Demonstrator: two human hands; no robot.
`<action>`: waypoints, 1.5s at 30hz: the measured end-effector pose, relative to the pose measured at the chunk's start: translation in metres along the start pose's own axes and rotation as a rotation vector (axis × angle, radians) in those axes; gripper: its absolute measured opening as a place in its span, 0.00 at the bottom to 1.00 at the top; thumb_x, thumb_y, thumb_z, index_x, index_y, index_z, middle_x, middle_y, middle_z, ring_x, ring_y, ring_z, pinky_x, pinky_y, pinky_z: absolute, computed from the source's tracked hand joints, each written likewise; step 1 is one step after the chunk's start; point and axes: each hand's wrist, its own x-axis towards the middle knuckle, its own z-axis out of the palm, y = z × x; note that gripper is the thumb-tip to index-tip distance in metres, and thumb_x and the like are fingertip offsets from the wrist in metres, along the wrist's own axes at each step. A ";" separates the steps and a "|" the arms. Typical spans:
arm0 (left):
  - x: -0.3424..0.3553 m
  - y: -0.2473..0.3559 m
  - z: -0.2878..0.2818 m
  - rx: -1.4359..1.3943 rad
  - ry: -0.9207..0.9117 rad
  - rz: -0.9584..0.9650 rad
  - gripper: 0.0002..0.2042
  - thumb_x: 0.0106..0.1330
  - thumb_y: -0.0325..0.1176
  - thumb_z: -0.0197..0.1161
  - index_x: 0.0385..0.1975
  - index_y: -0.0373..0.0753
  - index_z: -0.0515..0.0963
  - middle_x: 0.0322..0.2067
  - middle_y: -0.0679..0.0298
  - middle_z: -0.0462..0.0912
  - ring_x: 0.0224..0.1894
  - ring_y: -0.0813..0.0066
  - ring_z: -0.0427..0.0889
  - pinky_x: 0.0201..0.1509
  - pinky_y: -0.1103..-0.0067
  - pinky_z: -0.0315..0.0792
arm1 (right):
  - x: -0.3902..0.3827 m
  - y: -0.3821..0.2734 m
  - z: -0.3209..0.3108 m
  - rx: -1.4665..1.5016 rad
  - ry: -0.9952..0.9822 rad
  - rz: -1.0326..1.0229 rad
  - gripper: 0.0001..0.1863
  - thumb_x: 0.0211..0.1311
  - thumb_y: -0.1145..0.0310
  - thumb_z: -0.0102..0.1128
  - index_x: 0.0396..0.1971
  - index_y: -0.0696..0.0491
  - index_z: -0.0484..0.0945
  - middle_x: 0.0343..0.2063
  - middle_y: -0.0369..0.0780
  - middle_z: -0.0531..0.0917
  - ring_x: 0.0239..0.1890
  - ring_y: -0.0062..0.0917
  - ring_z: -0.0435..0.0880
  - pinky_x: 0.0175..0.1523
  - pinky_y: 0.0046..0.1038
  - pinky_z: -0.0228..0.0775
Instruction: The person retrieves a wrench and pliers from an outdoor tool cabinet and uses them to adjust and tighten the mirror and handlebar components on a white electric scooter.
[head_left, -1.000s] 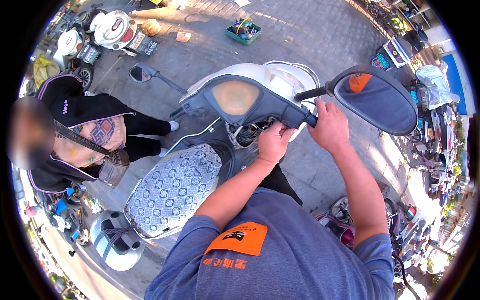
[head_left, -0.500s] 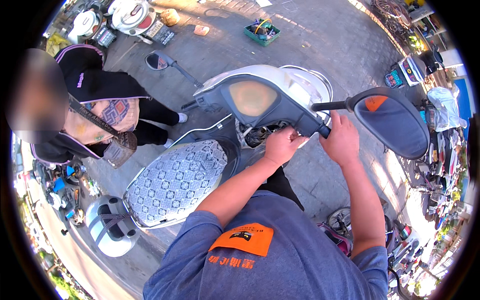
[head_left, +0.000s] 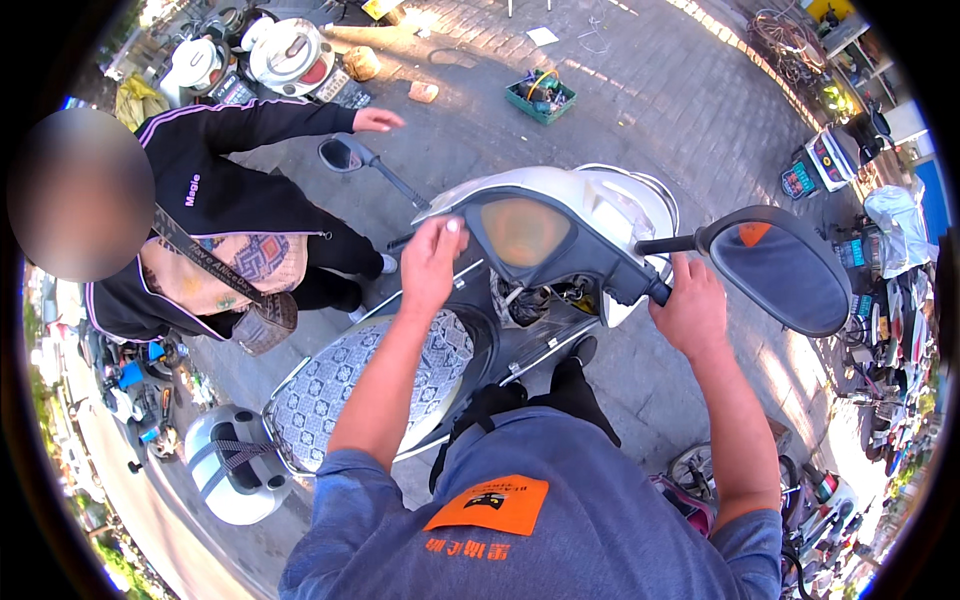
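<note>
A white and grey scooter stands across my front, with a patterned seat and an open cavity holding wires below the display. My right hand is wrapped round the right handlebar grip, beside the stem of the large right mirror. My left hand is raised at the left edge of the dashboard, fingers curled; anything inside them is hidden. The small left mirror sticks out beyond it.
A person in a black jacket stands at left, one hand stretched out. A helmet sits behind the seat. A green basket of items lies on the paving. Parked scooters and clutter line both sides.
My left hand has left the underside of the dashboard for its upper left edge. My right hand stays on the grip. The other person's arm has lifted toward the scooter's front.
</note>
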 end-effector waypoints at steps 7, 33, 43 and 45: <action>0.124 0.045 0.052 0.389 -0.210 0.503 0.34 0.86 0.58 0.43 0.77 0.35 0.68 0.78 0.43 0.67 0.80 0.49 0.67 0.83 0.64 0.58 | 0.002 -0.002 -0.002 0.028 0.002 -0.001 0.39 0.50 0.61 0.80 0.63 0.53 0.74 0.49 0.48 0.81 0.54 0.47 0.84 0.61 0.47 0.78; 0.124 0.036 0.077 0.596 -0.621 0.215 0.33 0.80 0.61 0.54 0.71 0.42 0.79 0.70 0.51 0.80 0.72 0.53 0.77 0.76 0.67 0.68 | -0.003 -0.040 -0.032 -0.011 -0.291 0.161 0.40 0.50 0.36 0.80 0.51 0.55 0.83 0.62 0.52 0.75 0.71 0.47 0.70 0.75 0.47 0.63; 0.125 0.029 0.079 0.590 -0.590 0.210 0.36 0.78 0.66 0.53 0.70 0.40 0.79 0.70 0.49 0.79 0.74 0.50 0.75 0.77 0.63 0.67 | 0.005 -0.029 -0.033 0.049 -0.361 0.130 0.38 0.55 0.38 0.79 0.53 0.55 0.82 0.66 0.54 0.75 0.73 0.50 0.71 0.74 0.49 0.64; 0.134 0.027 0.081 0.586 -0.615 0.184 0.36 0.77 0.66 0.53 0.70 0.41 0.79 0.70 0.48 0.79 0.73 0.50 0.75 0.77 0.63 0.67 | 0.009 -0.026 -0.029 0.085 -0.366 0.140 0.40 0.55 0.38 0.79 0.56 0.54 0.80 0.69 0.55 0.73 0.74 0.51 0.70 0.74 0.51 0.64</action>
